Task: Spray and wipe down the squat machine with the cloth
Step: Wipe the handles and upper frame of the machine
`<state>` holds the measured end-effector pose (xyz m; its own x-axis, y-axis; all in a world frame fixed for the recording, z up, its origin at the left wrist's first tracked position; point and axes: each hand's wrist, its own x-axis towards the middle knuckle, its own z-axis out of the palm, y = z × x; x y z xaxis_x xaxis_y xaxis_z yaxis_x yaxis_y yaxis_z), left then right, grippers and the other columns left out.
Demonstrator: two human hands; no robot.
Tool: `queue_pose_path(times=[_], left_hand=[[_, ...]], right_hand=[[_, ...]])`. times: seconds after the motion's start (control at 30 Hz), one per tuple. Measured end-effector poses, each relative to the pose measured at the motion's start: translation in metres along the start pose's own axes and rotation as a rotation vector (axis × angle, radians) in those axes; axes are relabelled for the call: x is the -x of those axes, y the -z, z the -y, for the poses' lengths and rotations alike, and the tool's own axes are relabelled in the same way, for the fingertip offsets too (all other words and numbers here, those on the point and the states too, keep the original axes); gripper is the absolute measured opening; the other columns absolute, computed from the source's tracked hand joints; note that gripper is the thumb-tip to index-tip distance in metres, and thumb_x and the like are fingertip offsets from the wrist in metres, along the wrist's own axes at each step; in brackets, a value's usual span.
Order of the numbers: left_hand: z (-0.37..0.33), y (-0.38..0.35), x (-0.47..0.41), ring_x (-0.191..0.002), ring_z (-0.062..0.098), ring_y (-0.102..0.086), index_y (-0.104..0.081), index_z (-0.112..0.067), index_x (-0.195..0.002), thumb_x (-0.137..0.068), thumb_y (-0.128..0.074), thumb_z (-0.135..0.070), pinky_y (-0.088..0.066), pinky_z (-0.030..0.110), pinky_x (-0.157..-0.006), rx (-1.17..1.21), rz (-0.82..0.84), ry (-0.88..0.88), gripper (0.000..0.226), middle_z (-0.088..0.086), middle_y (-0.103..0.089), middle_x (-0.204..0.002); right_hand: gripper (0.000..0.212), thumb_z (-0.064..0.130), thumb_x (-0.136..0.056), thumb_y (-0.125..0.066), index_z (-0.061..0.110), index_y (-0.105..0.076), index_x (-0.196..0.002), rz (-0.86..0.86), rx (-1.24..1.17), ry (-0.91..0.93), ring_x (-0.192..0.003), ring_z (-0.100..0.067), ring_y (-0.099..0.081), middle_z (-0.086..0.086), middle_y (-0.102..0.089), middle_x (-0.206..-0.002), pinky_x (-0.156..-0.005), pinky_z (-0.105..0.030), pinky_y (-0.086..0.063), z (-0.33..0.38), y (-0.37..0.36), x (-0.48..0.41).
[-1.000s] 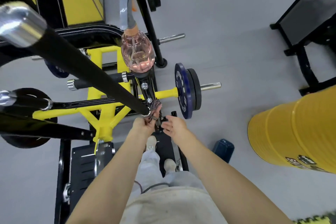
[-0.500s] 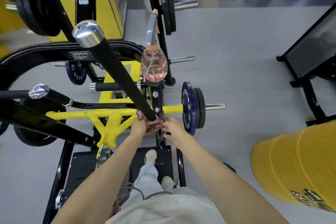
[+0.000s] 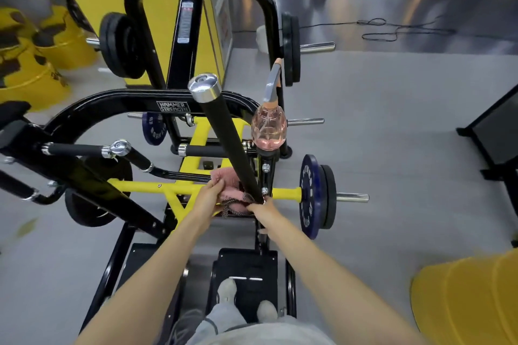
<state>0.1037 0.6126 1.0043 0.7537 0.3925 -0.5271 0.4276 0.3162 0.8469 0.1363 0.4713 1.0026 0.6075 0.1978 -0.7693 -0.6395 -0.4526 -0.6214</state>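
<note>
Yellow barrel (image 3: pixel 471 300), black cable (image 3: pixel 392 32), grey floor (image 3: pixel 392 126)

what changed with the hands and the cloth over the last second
The pink cloth has opened out. It was a small bunch between both hands at the foot of the black handle. Now the left hand has drawn one edge out to the left, while the right hand keeps its grip at the handle's foot. The spray bottle stays perched on the machine, untouched.
</note>
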Motion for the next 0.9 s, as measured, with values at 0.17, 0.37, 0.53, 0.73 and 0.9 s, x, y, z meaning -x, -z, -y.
queue_pose_path(times=[0.17,0.37,0.53,0.73,0.9], left_hand=[[-0.008,0.015,0.008,-0.048,0.015,-0.051,-0.055,-0.011,-0.102,-0.101,-0.042,-0.020,-0.036,0.024,-0.044,-0.239,0.004,0.018,0.016,0.006,-0.056,-0.066],[-0.010,0.024,0.024,-0.090,0.019,-0.065,-0.061,-0.007,-0.115,-0.099,-0.049,-0.018,-0.050,0.027,-0.069,-0.360,0.359,0.219,0.022,0.008,-0.068,-0.104],[-0.015,0.031,0.024,-0.101,0.026,-0.065,-0.059,-0.010,-0.119,-0.097,-0.052,-0.016,-0.054,0.036,-0.083,-0.465,0.449,0.236,0.024,0.012,-0.067,-0.114],[-0.050,0.022,0.022,-0.080,0.012,-0.063,-0.063,-0.017,-0.111,-0.095,-0.054,-0.020,-0.050,0.024,-0.068,-0.665,0.620,0.199,0.019,-0.001,-0.067,-0.093],[-0.102,-0.001,0.006,-0.076,0.015,-0.061,-0.060,-0.010,-0.101,-0.091,-0.051,-0.010,-0.054,0.032,-0.076,-1.151,0.689,0.126,0.013,0.006,-0.062,-0.090]], right_hand=[[0.051,0.022,-0.094,-0.054,0.009,-0.036,-0.139,0.233,0.151,-0.232,-0.102,-0.025,-0.061,-0.017,-0.052,-0.126,-0.088,-0.036,-0.052,0.005,0.006,0.010],[0.020,0.021,-0.091,-0.063,0.013,-0.057,-0.108,0.337,-0.193,-0.103,-0.082,-0.016,-0.062,-0.006,-0.064,-0.098,-0.062,-0.029,-0.049,0.011,-0.008,0.017],[0.007,0.014,-0.095,-0.057,0.011,-0.056,-0.101,0.300,-0.227,-0.126,-0.084,-0.020,-0.061,-0.008,-0.064,-0.096,-0.076,-0.037,-0.050,0.009,-0.014,0.014],[0.023,0.012,-0.095,-0.056,0.009,-0.053,-0.118,0.212,-0.288,-0.063,-0.098,-0.027,-0.061,-0.011,-0.065,-0.106,-0.082,-0.040,-0.050,0.014,-0.008,0.014],[0.022,0.008,-0.097,-0.048,0.022,-0.063,-0.105,0.263,-0.275,-0.039,-0.083,-0.018,-0.062,-0.004,-0.065,-0.093,-0.077,-0.033,-0.050,0.021,0.009,0.021]])
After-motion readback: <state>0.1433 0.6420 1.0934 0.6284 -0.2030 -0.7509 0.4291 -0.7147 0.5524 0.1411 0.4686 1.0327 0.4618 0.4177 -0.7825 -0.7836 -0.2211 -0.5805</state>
